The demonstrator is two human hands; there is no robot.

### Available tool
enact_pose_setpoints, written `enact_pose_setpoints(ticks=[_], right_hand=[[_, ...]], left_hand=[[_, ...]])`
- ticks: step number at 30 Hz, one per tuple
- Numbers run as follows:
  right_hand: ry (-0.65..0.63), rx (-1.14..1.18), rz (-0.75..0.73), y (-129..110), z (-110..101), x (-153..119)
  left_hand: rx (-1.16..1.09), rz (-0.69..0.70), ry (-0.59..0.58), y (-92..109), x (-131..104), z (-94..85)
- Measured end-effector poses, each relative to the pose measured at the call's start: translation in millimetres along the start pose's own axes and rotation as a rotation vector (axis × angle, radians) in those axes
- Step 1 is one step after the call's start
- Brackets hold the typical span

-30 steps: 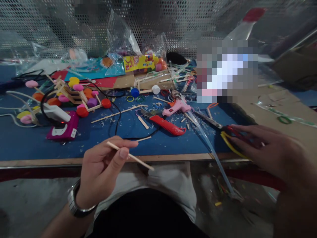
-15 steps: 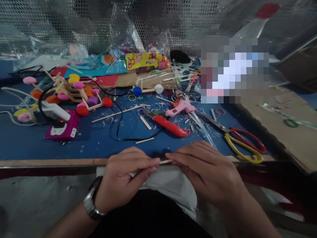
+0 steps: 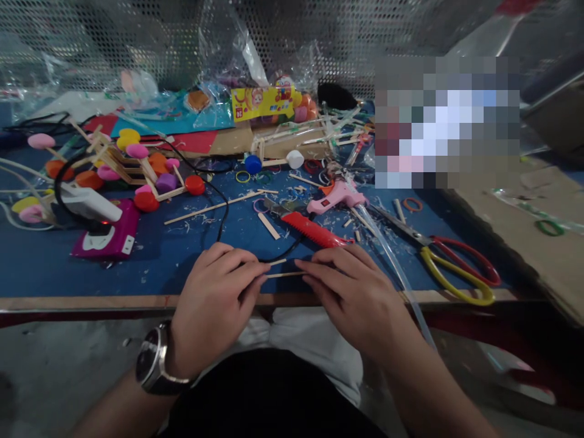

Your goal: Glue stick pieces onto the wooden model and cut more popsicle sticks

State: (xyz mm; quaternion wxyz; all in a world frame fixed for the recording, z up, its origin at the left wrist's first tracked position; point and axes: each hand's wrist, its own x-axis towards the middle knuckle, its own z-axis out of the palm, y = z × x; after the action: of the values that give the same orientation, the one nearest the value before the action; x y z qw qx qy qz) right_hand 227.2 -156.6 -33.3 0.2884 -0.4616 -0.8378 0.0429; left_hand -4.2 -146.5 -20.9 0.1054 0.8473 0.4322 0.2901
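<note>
A thin wooden stick point(image 3: 285, 275) spans the gap between my two hands above the table's front edge. My left hand point(image 3: 219, 298), with a metal watch point(image 3: 157, 362) at its wrist, pinches the stick's left end. Thumb and fingers of my right hand point(image 3: 351, 292) are closed on its right end. Just beyond lies a second short stick point(image 3: 278, 262), partly behind my left fingertips. A red-handled utility knife point(image 3: 314, 230) rests past my right hand, near a pink glue gun point(image 3: 337, 196) with a clear glue stick point(image 3: 387, 255) trailing from it.
Scissors point(image 3: 460, 267) with red and yellow handles lie at right, beside cardboard point(image 3: 515, 231). A purple power socket point(image 3: 109, 237) and a stick model with coloured caps point(image 3: 157, 179) stand at left. Wood scraps, rubber bands, a black cord and plastic bags cover the blue table point(image 3: 182, 267).
Both hands have moved forward and up from the table edge with the stick. More of the stick shows between them, and the hands now lie by the second short stick.
</note>
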Motion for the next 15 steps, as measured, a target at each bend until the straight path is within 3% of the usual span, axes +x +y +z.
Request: enact_pose_setpoints(ticks=[7,15], right_hand=[[-0.023,0.082,-0.045,-7.4,6.6,13.6],[-0.014,0.172,-0.045,-10.6,12.0,20.9]], left_hand=[[-0.121,0.002,-0.096,-1.3,3.3,-2.2],[-0.11,-0.014,-0.077,-7.9,1.5,-7.9]])
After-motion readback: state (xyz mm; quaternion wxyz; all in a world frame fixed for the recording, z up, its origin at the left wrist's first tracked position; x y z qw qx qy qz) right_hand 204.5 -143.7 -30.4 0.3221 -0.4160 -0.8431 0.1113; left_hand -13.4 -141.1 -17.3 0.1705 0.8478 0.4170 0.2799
